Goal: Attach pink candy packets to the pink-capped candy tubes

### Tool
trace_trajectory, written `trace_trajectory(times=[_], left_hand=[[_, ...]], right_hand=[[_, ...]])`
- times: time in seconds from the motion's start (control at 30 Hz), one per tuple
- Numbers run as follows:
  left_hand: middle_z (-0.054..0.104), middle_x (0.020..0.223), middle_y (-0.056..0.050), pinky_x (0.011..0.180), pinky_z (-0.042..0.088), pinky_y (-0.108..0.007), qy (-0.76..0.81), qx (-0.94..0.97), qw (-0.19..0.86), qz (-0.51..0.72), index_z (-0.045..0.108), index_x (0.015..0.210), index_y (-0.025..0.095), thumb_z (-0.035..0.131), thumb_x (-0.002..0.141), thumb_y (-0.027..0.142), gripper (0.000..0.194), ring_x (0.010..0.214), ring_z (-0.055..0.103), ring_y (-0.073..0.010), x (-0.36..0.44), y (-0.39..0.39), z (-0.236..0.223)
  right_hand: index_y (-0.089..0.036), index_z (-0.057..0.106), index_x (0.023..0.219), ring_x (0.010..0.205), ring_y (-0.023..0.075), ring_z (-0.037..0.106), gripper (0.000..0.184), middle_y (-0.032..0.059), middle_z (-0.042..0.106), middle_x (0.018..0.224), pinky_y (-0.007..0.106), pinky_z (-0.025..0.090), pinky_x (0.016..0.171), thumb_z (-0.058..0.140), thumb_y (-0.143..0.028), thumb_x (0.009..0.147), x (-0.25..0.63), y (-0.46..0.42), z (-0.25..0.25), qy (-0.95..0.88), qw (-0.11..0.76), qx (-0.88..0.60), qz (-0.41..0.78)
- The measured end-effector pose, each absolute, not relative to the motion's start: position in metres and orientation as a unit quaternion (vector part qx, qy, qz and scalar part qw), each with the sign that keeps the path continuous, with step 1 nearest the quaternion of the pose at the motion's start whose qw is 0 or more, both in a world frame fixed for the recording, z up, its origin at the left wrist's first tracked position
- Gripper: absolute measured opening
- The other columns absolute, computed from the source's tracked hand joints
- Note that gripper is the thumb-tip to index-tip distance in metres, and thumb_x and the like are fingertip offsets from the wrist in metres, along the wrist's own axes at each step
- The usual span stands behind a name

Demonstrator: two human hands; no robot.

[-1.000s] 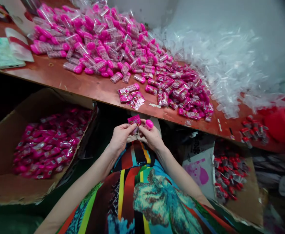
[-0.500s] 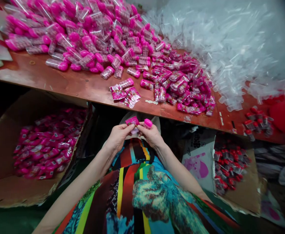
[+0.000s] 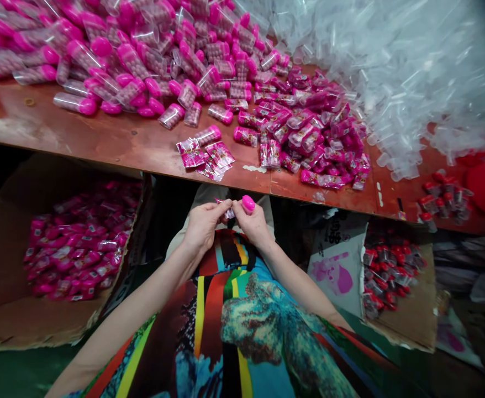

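Observation:
My right hand [image 3: 253, 224] grips a small clear tube with a pink cap [image 3: 248, 203], the cap poking up above my fingers. My left hand [image 3: 203, 225] pinches a pink label sleeve [image 3: 225, 208] against that tube, and both hands meet over my lap just below the table edge. A small stack of loose pink sleeves [image 3: 206, 156] lies on the wooden table [image 3: 114, 141] right in front of my hands. Behind it sit a heap of sleeved pink tubes [image 3: 309, 132] and a larger heap of unsleeved pink-capped tubes [image 3: 135, 61].
A cardboard box [image 3: 6, 309] at the lower left holds several sleeved pink tubes. Another box [image 3: 412, 323] at the lower right holds red-capped tubes. A mound of empty clear tubes [image 3: 395, 72] covers the table's far right, with a few red-capped tubes [image 3: 443, 199] near its edge.
The sleeve has gone lower between my fingers, so less of it shows. The view has tilted down and right; the phone at the left has left the frame.

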State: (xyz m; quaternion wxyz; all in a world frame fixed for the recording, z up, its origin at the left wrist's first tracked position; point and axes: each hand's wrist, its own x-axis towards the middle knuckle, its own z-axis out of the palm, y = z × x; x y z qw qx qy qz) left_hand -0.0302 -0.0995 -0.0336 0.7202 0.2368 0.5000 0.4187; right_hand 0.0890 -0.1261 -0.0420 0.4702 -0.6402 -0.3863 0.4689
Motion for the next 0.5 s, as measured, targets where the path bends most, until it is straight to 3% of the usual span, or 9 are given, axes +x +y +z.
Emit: trace_trajectory(times=[0.17, 0.33, 0.4, 0.5], left_hand=[[0.069, 0.074, -0.006, 0.061, 0.044, -0.025, 0.441, 0.207, 0.785, 0.382, 0.075, 0.076, 0.011, 0.084, 0.065, 0.035, 0.028, 0.063, 0.057, -0.0116, -0.034, -0.095, -0.023], [0.068, 0.071, -0.006, 0.057, 0.042, -0.024, 0.471, 0.186, 0.758, 0.412, 0.073, 0.069, 0.009, 0.086, 0.062, 0.032, 0.027, 0.059, 0.055, -0.0098, -0.035, -0.087, -0.017], [0.067, 0.069, -0.005, 0.056, 0.042, -0.023, 0.476, 0.165, 0.750, 0.429, 0.072, 0.067, 0.010, 0.087, 0.061, 0.031, 0.027, 0.058, 0.054, -0.0094, -0.034, -0.083, -0.017], [0.065, 0.067, -0.004, 0.055, 0.042, -0.023, 0.476, 0.140, 0.748, 0.441, 0.070, 0.066, 0.010, 0.087, 0.061, 0.031, 0.028, 0.058, 0.054, -0.0096, -0.032, -0.078, -0.018]], right_hand=[[-0.021, 0.046, 0.061, 0.055, 0.0094, 0.037, 0.046, -0.0050, 0.043, 0.056, 0.024, 0.034, 0.052, 0.065, -0.058, 0.080, 0.096, -0.117, -0.041, -0.391, 0.482, -0.648, 0.442], [-0.023, 0.049, 0.078, 0.041, 0.0070, 0.025, 0.041, -0.0086, 0.042, 0.052, 0.022, 0.024, 0.038, 0.060, -0.062, 0.081, 0.108, -0.108, -0.026, -0.275, 0.471, -0.548, 0.634], [-0.025, 0.050, 0.091, 0.040, 0.0062, 0.028, 0.032, -0.0077, 0.052, 0.062, 0.022, 0.030, 0.039, 0.062, -0.053, 0.082, 0.113, -0.109, -0.017, -0.239, 0.481, -0.475, 0.697], [-0.024, 0.051, 0.098, 0.047, 0.0083, 0.045, 0.028, -0.0051, 0.060, 0.072, 0.024, 0.042, 0.047, 0.066, -0.039, 0.079, 0.118, -0.118, -0.010, -0.256, 0.475, -0.431, 0.723]])
